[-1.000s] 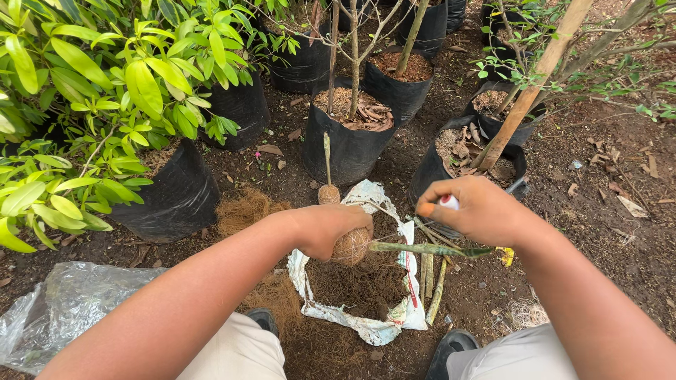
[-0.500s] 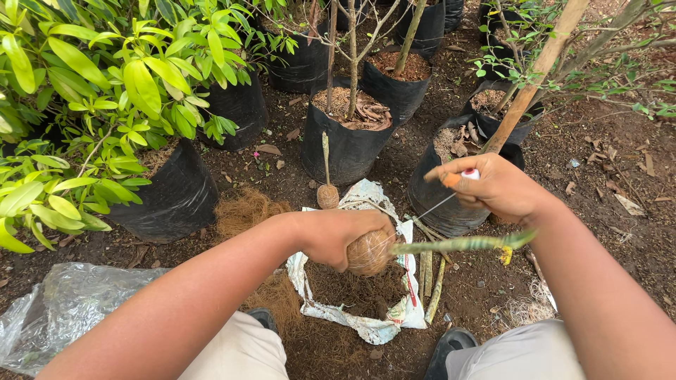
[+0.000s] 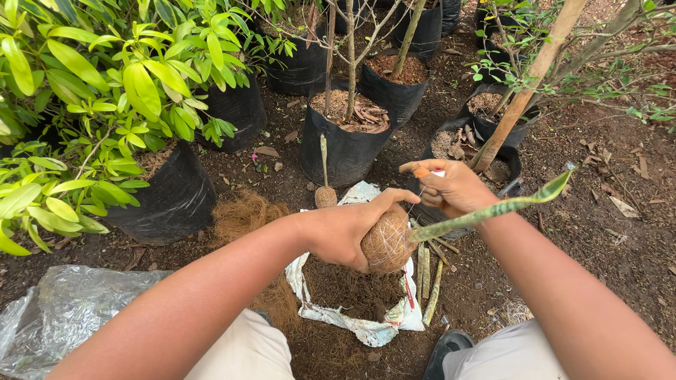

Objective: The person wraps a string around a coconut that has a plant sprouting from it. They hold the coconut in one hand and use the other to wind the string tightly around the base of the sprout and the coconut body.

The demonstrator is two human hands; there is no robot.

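While the left hand [image 3: 345, 232] is cupping the fibre-wrapped root ball [image 3: 386, 244] with fingers curled round it, the right hand [image 3: 451, 188] is pinching a thin thread [image 3: 420, 191] beside a small orange-tipped tool [image 3: 421, 172], its fingers pressed together. The ball is being held in the air over the open white sack of soil [image 3: 352, 309], with the green cutting [image 3: 493, 210] sticking out to the right. Binding well probably means keeping the thread taut and turning the ball steadily (a loose wrap would likely let the fibre shed). Black grow bags [image 3: 345, 151] are standing behind; a clear plastic sheet [image 3: 49, 317] is lying at lower left; the sack is showing a red mark on its folded edge.
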